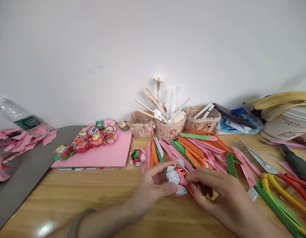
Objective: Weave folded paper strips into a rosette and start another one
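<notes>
Between my two hands is a paper flower (173,177) with white, pink and orange folded petals, held just above the wooden table. My left hand (155,185) grips its left side, thumb in front and fingers behind. On the other side, my right hand (217,191) pinches the flower's right edge at a pink petal; its lower fingers are curled. Just behind the hands lies a pile of folded paper strips (192,150) in pink, orange, green and white. A smaller paper flower (137,156) with a green and red centre rests left of that pile.
Several finished paper flowers (95,138) sit on pink paper sheets (93,158). Small wooden baskets (168,130) with sticks stand by the wall. At right lie scissors (267,167) and yellow-handled scissors (267,185). A plastic bottle (21,115) and pink scraps (26,142) are at left.
</notes>
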### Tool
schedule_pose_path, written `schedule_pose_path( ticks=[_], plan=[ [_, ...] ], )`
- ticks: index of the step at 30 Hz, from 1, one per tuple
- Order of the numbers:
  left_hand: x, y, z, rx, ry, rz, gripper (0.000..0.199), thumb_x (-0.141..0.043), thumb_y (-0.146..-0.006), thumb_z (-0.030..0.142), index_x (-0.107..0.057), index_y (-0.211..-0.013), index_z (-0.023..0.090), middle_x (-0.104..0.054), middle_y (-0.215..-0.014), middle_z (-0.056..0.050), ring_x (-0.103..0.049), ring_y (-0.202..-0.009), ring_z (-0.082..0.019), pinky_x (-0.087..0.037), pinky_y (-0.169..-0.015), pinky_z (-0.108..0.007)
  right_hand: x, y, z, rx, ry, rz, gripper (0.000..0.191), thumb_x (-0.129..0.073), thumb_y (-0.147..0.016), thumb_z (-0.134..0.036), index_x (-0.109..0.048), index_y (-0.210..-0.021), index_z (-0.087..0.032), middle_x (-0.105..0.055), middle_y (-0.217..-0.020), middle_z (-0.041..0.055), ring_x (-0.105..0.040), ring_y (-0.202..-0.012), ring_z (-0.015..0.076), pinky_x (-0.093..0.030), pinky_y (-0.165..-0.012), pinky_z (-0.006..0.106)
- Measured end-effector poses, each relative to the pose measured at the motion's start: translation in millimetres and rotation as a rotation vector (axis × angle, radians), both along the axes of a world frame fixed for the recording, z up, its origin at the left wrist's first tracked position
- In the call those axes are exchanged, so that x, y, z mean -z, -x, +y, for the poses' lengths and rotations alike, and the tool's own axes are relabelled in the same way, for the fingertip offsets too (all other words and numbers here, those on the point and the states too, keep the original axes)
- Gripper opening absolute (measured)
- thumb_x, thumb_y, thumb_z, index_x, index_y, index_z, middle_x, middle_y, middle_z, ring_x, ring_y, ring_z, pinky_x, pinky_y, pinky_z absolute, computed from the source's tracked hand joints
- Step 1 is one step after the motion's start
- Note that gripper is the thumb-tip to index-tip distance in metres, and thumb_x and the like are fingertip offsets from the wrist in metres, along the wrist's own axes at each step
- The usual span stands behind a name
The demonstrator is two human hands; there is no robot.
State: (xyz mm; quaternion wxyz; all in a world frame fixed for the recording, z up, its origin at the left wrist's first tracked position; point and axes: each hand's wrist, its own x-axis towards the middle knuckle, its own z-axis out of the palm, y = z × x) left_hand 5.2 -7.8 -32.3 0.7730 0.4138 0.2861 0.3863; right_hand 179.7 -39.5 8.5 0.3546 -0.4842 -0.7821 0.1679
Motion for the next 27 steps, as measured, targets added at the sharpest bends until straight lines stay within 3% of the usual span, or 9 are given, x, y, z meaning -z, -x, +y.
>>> schedule_pose_path(
  ticks=[13, 18, 20, 27],
  plan=[
    [-0.4, -1.7, 1.0, -0.030, 0.018, 0.031, 0.041, -0.075, -0.063, 0.017, -0.065, -0.102, 0.025, -0.069, -0.091, -0.002, -0.059, -0.084, -0.012, -0.045, -0.079, -0.024, 17.5, -1.3, -1.6, 0.060, -0.352, -0.187, 0.014, -0.048, -0.082, -0.010, -0.060, -0.082, -0.016, -0.062, -0.066, 0.0033, -0.057, -0.055, 0.0136, -0.045, -0.049, 0.025],
    [-0.9, -0.8, 0.4, -0.039, 0.002, 0.037, 0.041, -0.074, -0.064, 0.017, -0.064, -0.103, 0.026, -0.069, -0.094, -0.002, -0.059, -0.086, -0.012, -0.045, -0.081, -0.025, 17.7, -0.2, -3.6, 0.080, -0.395, -0.190, 0.015, -0.047, -0.082, -0.010, -0.061, -0.083, -0.016, -0.064, -0.067, 0.0036, -0.059, -0.057, 0.0139, -0.045, -0.051, 0.025],
    [-1.1, -0.5, 0.2, -0.048, 0.007, 0.043, 0.042, -0.075, -0.063, 0.016, -0.065, -0.103, 0.026, -0.069, -0.094, -0.002, -0.059, -0.086, -0.013, -0.045, -0.080, -0.025, 14.6, -0.1, -3.4, 0.074, -0.314, -0.124, 0.017, -0.046, -0.082, -0.011, -0.062, -0.081, -0.017, -0.064, -0.066, 0.0025, -0.058, -0.055, 0.0124, -0.044, -0.048, 0.022],
    [-3.8, -0.8, 0.5, -0.011, 0.002, 0.043, 0.044, -0.075, -0.061, 0.017, -0.065, -0.102, 0.025, -0.068, -0.093, -0.003, -0.059, -0.087, -0.015, -0.044, -0.080, -0.028, -4.0, -2.5, 3.3, 0.014, 0.278, 0.048, 0.020, -0.052, -0.078, -0.018, -0.065, -0.062, -0.020, -0.059, -0.052, -0.0027, -0.050, -0.048, 0.0098, -0.037, -0.043, 0.019]
  ],
)
